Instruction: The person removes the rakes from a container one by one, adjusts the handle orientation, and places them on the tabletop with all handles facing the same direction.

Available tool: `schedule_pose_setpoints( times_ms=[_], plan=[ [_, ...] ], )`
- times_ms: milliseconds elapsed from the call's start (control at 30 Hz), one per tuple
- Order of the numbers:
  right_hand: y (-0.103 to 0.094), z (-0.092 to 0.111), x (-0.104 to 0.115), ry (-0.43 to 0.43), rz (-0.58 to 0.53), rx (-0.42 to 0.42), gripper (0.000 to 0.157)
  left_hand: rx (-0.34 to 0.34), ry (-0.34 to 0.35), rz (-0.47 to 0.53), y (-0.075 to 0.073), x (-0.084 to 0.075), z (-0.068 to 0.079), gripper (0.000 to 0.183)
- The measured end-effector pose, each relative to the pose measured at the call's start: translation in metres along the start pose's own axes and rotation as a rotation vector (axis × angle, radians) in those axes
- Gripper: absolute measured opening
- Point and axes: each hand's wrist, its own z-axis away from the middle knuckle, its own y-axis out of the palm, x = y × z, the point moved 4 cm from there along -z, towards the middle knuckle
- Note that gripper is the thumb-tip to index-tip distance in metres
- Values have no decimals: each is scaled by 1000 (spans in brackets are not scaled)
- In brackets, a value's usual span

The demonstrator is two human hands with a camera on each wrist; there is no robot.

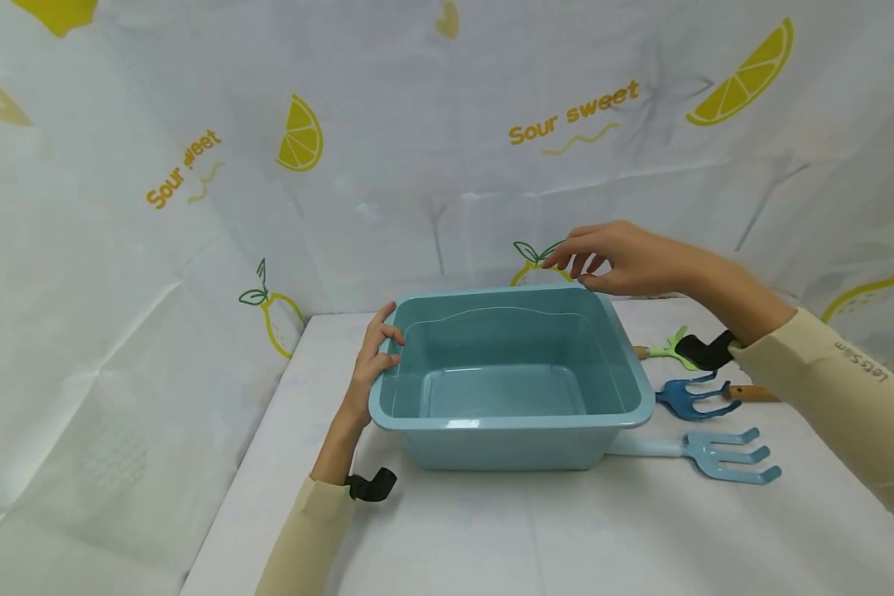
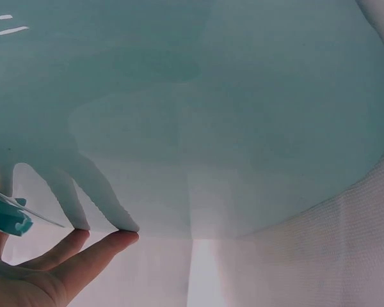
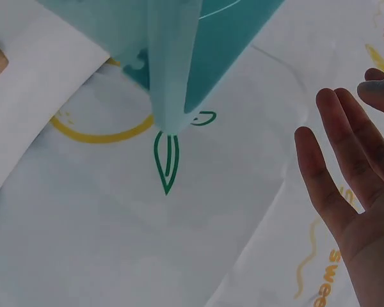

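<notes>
A light blue plastic basin [image 1: 502,447] stands on the white-covered table, its inside bare in the head view. My left hand [image 1: 372,356] grips its left rim, and in the left wrist view two fingertips [image 2: 125,236] press against the basin's outer wall [image 2: 243,128]. Above the back right corner, my right hand [image 1: 618,257] hovers with loosely bent fingers and holds nothing. The right wrist view shows that hand [image 3: 365,211] apart from the basin's corner [image 3: 173,83].
Right of the basin lie a light blue hand rake [image 1: 723,455], a dark blue hand rake [image 1: 685,400], a green-headed tool [image 1: 670,350] and a wooden handle [image 1: 752,393]. The basin partly hides some of them. A lemon-printed white cloth [image 1: 417,149] hangs behind.
</notes>
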Motion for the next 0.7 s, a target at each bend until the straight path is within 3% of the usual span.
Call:
schedule_pose_setpoints(
  times_ms=[700],
  plan=[
    [33, -48, 22, -85, -67, 102, 40, -2, 2, -9, -2, 5, 0, 36]
  ],
)
